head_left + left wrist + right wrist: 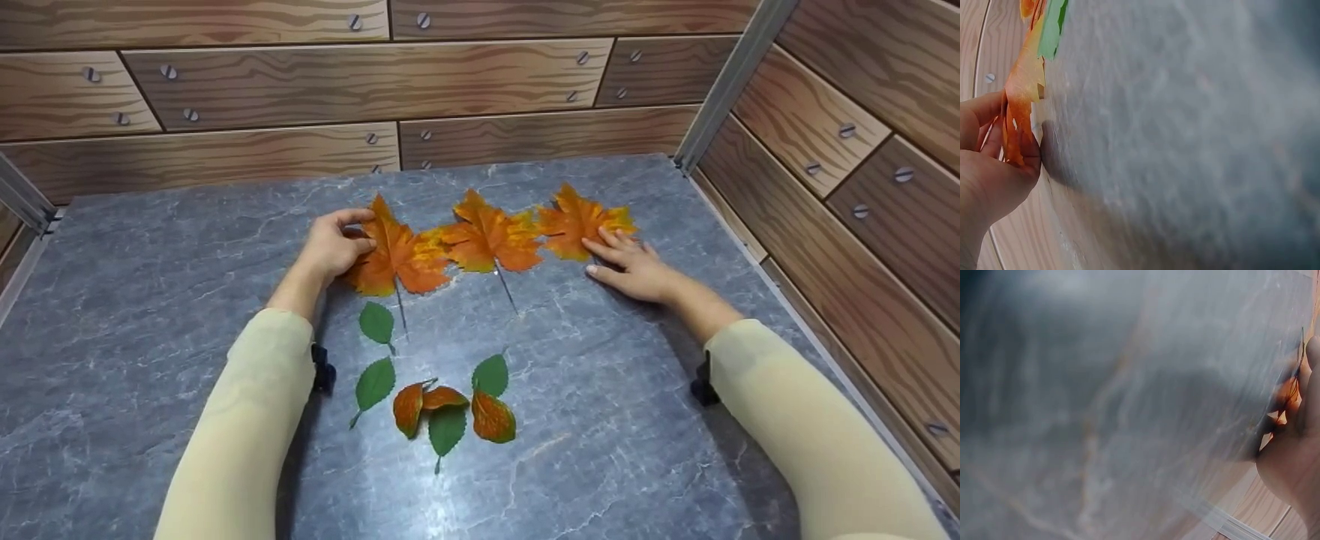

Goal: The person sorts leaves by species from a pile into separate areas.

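Three orange-yellow artificial maple leaves lie in a row on the table. My left hand (pixel 335 241) pinches the outer edge of the left maple leaf (pixel 397 253); in the left wrist view the edge of this maple leaf (pixel 1023 84) is between thumb and fingers. The middle maple leaf (pixel 487 234) lies beside it, its thin stem pointing toward me. My right hand (pixel 632 268) rests with spread fingers on the lower right of the right maple leaf (pixel 574 223), hiding part of it. In the right wrist view that hand (pixel 1294 422) is partly cut off.
Nearer me on the grey marbled table (pixel 600 450) lie several small green leaves, among them an upper one (pixel 376 324) and a lower one (pixel 375 384). Red-orange leaves (pixel 494 418) sit by them, some overlapping. Wood-patterned panels (pixel 360 82) stand behind and at the right.
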Action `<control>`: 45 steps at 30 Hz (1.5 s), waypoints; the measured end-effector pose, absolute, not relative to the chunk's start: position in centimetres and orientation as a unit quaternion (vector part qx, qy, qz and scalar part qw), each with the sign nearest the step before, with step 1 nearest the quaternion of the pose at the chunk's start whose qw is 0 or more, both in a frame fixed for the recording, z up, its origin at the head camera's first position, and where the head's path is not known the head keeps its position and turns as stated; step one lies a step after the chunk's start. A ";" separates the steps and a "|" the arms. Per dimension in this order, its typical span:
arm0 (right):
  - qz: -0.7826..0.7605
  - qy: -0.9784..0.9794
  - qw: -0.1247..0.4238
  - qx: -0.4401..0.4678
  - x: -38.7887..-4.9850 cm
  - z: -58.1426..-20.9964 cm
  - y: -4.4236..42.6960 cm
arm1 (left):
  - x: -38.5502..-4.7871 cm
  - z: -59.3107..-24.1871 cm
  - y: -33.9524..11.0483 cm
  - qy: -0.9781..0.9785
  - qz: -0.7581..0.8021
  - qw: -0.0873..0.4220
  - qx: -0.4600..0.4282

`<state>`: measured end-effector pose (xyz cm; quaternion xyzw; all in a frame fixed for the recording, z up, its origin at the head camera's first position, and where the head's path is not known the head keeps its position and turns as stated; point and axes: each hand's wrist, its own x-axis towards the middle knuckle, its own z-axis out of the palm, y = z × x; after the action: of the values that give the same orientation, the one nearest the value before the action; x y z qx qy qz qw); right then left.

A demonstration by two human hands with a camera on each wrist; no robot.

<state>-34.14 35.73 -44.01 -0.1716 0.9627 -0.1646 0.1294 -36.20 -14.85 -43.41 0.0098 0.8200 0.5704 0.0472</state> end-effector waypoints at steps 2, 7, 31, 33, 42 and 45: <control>-0.165 0.963 0.130 -0.171 -34.1 -44.0 35.8 | -36.1 -43.4 -14.9 0.819 0.572 0.046 0.010; -0.165 0.963 0.135 -0.165 -34.1 -44.0 35.8 | -36.0 -43.4 -14.8 0.814 0.579 0.045 0.013; -0.165 0.963 0.135 -0.165 -34.1 -43.9 35.7 | -35.6 -42.1 -16.1 0.820 0.568 0.058 0.031; -0.165 0.963 0.137 -0.166 -34.1 -43.9 35.7 | -35.5 -42.0 -16.1 0.821 0.568 0.055 0.032; -0.165 0.962 0.142 -0.165 -34.1 -43.9 35.8 | -35.1 -41.7 -16.4 0.826 0.560 0.054 0.033; -0.163 0.962 0.141 -0.166 -34.1 -43.9 35.8 | -34.9 -41.4 -16.6 0.829 0.556 0.057 0.038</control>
<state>-34.12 35.79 -43.91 -0.1659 0.9623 -0.1631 0.1409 -34.91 -16.62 -41.43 0.0377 0.8285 0.5557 0.0573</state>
